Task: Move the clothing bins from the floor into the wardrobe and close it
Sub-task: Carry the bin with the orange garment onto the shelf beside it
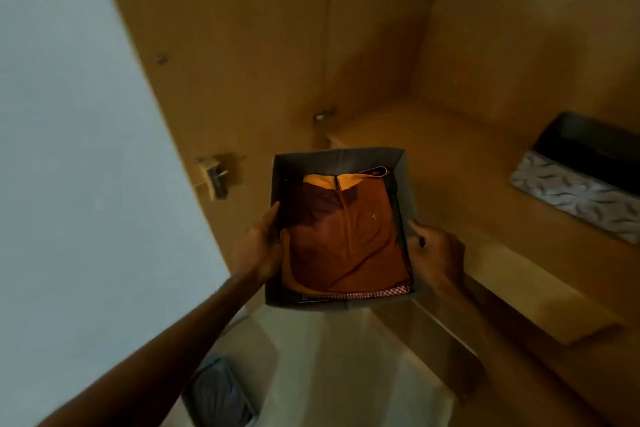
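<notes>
I hold a dark grey clothing bin in the air in front of the open wooden wardrobe. Folded inside it lies a rust-orange zip garment over a red checked cloth. My left hand grips the bin's left wall and my right hand grips its right wall. The bin's far end is level with the front edge of the wardrobe shelf. A second bin with a grey patterned side stands on that shelf at the right. A third bin with bluish clothes sits on the floor below my left arm.
The open wardrobe door stands at the left, with a metal latch on its inner face. A pale wall fills the far left. A lower wooden ledge juts out under the shelf at the right. Light floor lies below.
</notes>
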`<state>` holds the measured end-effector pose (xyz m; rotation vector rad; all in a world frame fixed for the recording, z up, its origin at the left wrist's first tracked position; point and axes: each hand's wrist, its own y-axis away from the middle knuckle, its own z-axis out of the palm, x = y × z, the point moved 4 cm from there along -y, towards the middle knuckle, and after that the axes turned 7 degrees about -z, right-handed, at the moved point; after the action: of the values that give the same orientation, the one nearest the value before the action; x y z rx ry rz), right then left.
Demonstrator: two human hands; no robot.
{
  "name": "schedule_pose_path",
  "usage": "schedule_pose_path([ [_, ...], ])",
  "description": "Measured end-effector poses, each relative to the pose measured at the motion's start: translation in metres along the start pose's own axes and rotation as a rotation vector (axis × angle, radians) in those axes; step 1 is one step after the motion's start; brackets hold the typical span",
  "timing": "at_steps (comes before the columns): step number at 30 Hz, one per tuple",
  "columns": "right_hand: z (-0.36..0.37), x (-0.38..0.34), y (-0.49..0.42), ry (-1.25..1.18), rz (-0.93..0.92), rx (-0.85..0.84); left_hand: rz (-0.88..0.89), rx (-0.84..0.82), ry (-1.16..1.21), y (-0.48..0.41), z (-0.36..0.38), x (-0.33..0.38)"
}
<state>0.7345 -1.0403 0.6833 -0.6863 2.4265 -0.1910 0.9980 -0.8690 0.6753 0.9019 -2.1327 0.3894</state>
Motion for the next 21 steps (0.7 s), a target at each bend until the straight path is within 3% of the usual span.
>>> schedule_pose_path([
  [8,-0.043,0.073,-0.076,0.001,0.147,0.149,0.241,-0.123,0.033,-0.126,0.079,0.11],
  [16,-0.048,0.139,-0.164,0.135,0.374,0.169,0.451,-0.374,-0.295,-0.266,0.182,0.197],
  [19,-0.056,0.156,-0.196,0.137,0.47,0.209,0.538,-0.425,-0.271,-0.303,0.218,0.236],
  [21,-0.062,0.166,-0.216,0.135,0.529,0.262,0.524,-0.573,-0.154,-0.323,0.248,0.259],
])
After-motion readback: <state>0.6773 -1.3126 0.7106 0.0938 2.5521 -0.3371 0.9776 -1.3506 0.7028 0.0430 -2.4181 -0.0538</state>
